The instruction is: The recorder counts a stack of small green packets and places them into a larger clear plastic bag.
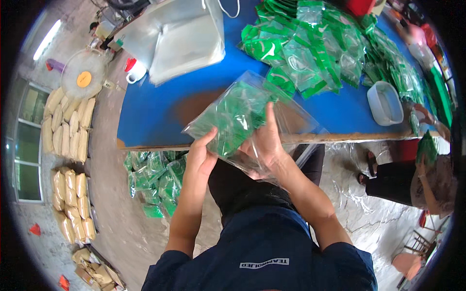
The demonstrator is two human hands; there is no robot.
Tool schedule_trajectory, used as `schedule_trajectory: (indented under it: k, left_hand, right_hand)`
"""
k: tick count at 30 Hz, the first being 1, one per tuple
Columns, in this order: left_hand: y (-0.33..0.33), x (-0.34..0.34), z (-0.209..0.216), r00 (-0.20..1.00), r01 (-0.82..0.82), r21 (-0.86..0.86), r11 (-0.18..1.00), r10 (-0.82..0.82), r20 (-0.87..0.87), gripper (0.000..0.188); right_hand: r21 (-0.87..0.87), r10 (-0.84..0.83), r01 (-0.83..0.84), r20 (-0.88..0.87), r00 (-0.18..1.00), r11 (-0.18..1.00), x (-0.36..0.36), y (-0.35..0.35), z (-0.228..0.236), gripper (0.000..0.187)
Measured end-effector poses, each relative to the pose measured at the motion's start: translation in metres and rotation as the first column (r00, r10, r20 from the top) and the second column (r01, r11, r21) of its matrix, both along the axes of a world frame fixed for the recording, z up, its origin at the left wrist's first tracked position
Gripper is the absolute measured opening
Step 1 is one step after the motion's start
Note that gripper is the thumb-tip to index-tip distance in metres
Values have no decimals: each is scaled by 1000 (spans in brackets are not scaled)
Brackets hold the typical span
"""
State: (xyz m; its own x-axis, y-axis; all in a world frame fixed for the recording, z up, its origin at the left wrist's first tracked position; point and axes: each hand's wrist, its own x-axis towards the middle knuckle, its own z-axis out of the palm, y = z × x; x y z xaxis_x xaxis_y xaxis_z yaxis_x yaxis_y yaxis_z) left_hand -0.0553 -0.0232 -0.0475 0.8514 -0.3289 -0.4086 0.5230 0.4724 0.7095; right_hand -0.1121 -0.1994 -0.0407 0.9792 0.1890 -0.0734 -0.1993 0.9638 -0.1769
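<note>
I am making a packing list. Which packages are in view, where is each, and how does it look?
Clear bag: held in both hands, filled with green packets.
Green packets: heaped on the blue table, flat, shiny.
Green packets on floor: under the table edge.
Tan sacks: stacked at left, plump.

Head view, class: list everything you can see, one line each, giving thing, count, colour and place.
Clear bag: one, transparent with green packets inside, held over the table edge.
Table: one, blue, ahead.
Green packets: many, piled on the table's right.
Plastic sheets: a clear stack, table's far left.
Tub: one, white, table's right.
Floor packets: many, green, under the table.
Sacks: many, tan, floor at left.
Fan: one, white, far left.
Co-worker: one, right.
Left hand: grips the bag.
Right hand: grips the bag.
</note>
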Motion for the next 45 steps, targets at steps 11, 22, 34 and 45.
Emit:
schedule_trajectory:
  k: [11, 22, 34, 45]
  left_hand:
    - [37, 1, 2, 936, -8, -119, 993, -34, -349, 38]
    - [59, 54, -4, 975, 112, -58, 992, -121, -185, 36]
    - [81, 98, 47, 516, -628, 708, 324, -508, 690, 55]
    - [2, 38, -7, 492, -498, 847, -185, -865, 101, 77]
  right_hand:
    - [-277, 66, -156, -308, 949, 948, -9, -25, -20, 56]
    - [-222, -38, -22, -259, 965, 975, 20, 9, 10, 59]
    - [-843, 683, -358, 16, 730, 402, -89, -75, 46, 43]
    - [-249, -97, 21, 449, 888, -968, 82, -195, -67, 85]
